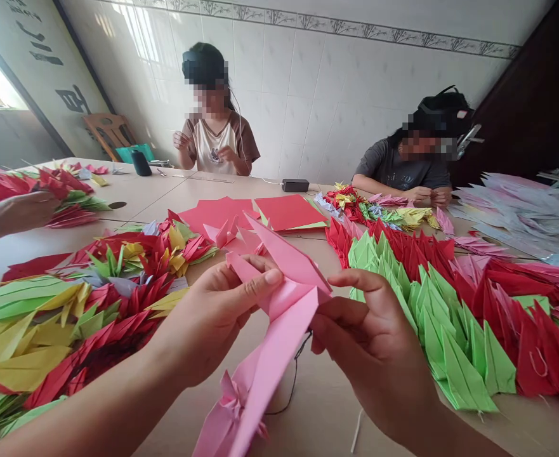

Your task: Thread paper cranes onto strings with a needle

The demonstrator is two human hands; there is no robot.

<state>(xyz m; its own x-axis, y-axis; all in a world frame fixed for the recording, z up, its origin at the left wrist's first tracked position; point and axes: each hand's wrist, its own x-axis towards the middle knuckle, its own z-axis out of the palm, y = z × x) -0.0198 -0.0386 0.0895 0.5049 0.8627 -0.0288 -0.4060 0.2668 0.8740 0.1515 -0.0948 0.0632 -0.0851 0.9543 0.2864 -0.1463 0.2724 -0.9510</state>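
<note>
A pink folded paper crane with long spread wings is held between my two hands above the table. My left hand pinches its body and left side, the thumb lying on top. My right hand grips the right end near the wing joint, its index finger raised and bent. Beneath the held crane, another pink folded piece lies low in front of me. A dark thread loops down beside my right hand's fingers to the table. What the right fingertips pinch underneath is partly hidden.
Heaps of colored cranes lie at left; rows of green and red cranes stand at right. Red paper sheets lie ahead. Two people sit across the table. Another person's hand reaches in at left.
</note>
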